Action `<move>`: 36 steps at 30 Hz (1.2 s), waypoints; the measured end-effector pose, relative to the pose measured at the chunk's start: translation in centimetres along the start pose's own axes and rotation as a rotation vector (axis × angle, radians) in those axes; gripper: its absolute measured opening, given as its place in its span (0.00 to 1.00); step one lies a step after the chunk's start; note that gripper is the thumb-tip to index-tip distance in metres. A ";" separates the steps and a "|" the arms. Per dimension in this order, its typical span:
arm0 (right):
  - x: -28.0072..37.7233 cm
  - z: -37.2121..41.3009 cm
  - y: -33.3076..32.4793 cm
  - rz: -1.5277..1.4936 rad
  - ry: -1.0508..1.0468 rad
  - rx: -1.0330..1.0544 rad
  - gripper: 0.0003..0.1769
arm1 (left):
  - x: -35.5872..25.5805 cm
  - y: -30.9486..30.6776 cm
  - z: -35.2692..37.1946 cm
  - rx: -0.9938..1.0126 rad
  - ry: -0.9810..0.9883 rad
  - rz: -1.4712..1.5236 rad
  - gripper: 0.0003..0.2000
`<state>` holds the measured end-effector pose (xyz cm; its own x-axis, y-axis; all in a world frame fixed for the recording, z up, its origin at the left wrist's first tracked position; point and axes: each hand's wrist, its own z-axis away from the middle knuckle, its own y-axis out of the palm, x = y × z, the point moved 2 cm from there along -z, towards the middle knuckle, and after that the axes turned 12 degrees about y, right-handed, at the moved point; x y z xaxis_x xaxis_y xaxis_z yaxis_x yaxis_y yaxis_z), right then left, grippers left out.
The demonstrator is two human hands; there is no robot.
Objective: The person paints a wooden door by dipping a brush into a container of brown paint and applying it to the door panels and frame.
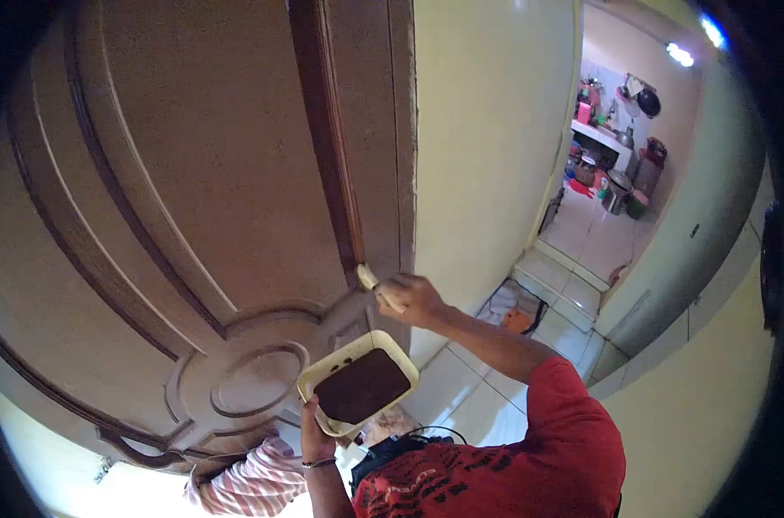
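Observation:
My right hand [409,300] is closed round the handle of a paintbrush [368,276]. The brush touches the moulding of a brown wooden door [211,155], at the lower end of a darker, glossy strip [336,164]. My left hand [315,434] grips the near left edge of a pale yellow tray [414,373], with the thumb over the rim. Dark brown liquid [363,387] lies in the tray. The tray is below and slightly left of the brush, in front of the door's carved oval [258,380].
A yellow wall [483,129] stands right of the door. Behind a doorway, a kitchen holds pots [616,194] on the floor. A folded cloth [513,309] lies by the step [565,276]. A striped cloth [258,483] is at the door's bottom.

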<state>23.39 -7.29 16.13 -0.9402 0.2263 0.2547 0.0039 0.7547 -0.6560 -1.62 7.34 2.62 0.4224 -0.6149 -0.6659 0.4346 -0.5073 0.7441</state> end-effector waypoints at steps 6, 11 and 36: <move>2.9 -9.8 -8.4 0.044 -0.101 -0.321 0.08 | 0.2 0.6 0.0 0.068 0.082 -0.048 0.25; 5.0 -17.8 -14.5 0.052 -0.274 -0.508 0.09 | 0.5 1.0 0.3 -0.029 0.044 -0.046 0.24; 3.1 -16.0 -13.2 0.107 -0.348 -0.429 0.15 | 0.8 1.8 0.4 -0.023 0.097 -0.057 0.25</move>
<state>25.86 -6.68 36.94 -0.9836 0.1541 -0.0942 0.1755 0.9380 -0.2989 -0.82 5.74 3.41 0.4713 -0.5236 -0.7098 0.4779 -0.5248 0.7044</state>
